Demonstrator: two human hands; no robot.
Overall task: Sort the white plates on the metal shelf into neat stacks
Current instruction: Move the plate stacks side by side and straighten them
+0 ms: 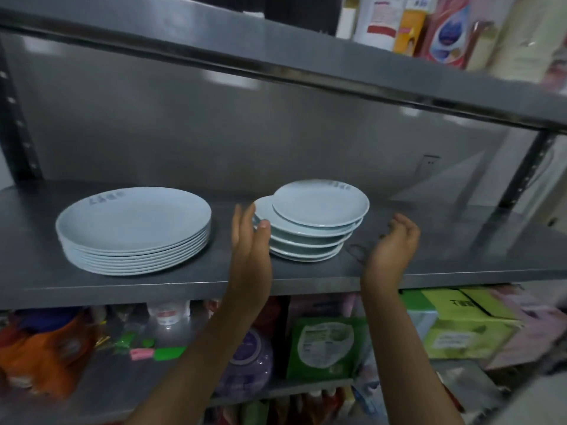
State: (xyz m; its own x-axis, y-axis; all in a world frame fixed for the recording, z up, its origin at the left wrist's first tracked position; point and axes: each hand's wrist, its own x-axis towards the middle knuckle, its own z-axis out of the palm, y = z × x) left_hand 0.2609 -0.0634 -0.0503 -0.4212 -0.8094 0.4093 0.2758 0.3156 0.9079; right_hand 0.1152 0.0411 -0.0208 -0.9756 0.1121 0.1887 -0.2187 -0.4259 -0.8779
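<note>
Two piles of white plates stand on the metal shelf [445, 265]. The left pile of several large plates [135, 228] looks even. The right pile of several smaller plates [310, 222] is uneven, its top plates shifted to the right. My left hand [250, 240] stands upright with straight fingers against the left side of the small pile, thumb touching a plate's rim. My right hand [394, 243] hovers to the right of that pile, fingers loosely curled, a gap between it and the plates, holding nothing.
An upper shelf [276, 53] carries bottles and packages at the right. A steel upright [518, 185] stands at the right end. Below the plate shelf sit boxes, bags and a purple container [248, 360].
</note>
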